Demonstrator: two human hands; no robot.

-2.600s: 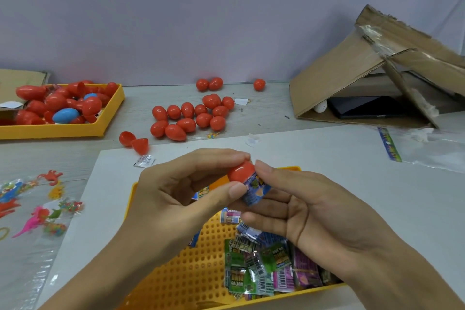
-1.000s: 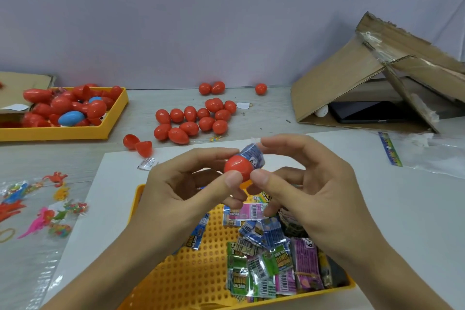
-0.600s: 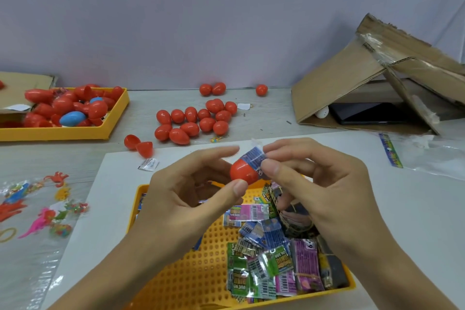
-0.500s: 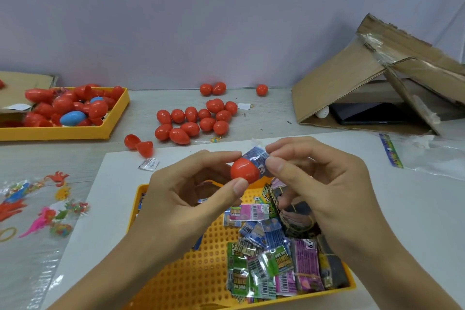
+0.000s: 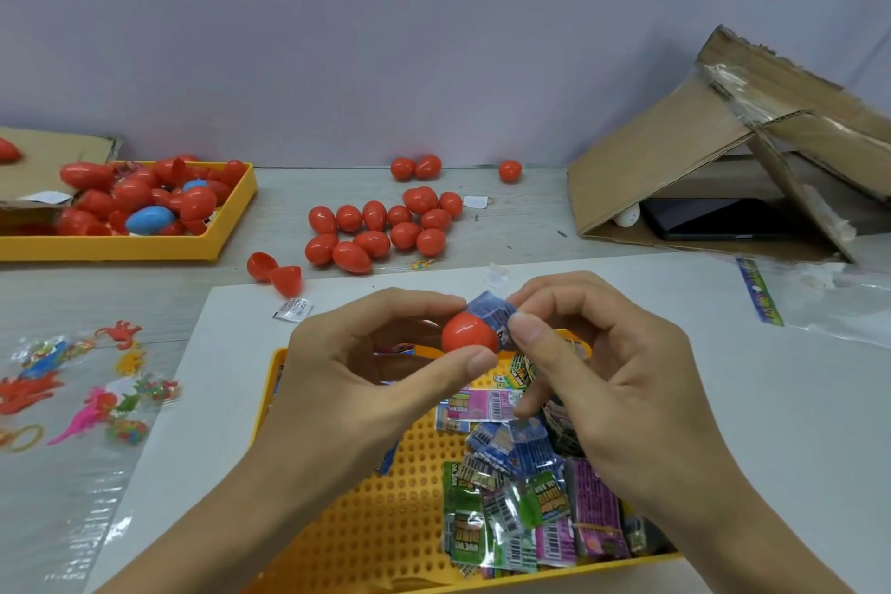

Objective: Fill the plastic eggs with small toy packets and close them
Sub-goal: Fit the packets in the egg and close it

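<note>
My left hand pinches a red egg half between thumb and fingers, above the near yellow tray. A blue toy packet sticks out of the half's open side, and my right hand pinches that packet with thumb and forefinger. More small packets lie heaped in the tray's right part. Closed red eggs sit in a cluster on the table behind. Two loose red egg halves lie to the left of that cluster.
A second yellow tray at far left holds red eggs and a blue egg. A torn cardboard box with a dark tablet inside stands at the right. Clear bags of rubbery toys lie at left; a plastic bag at right.
The egg half and packet rose from over the tray and tilted. My right hand shifted from cupping beneath to pinching the packet from the right, and the packet sits deeper in the half.
</note>
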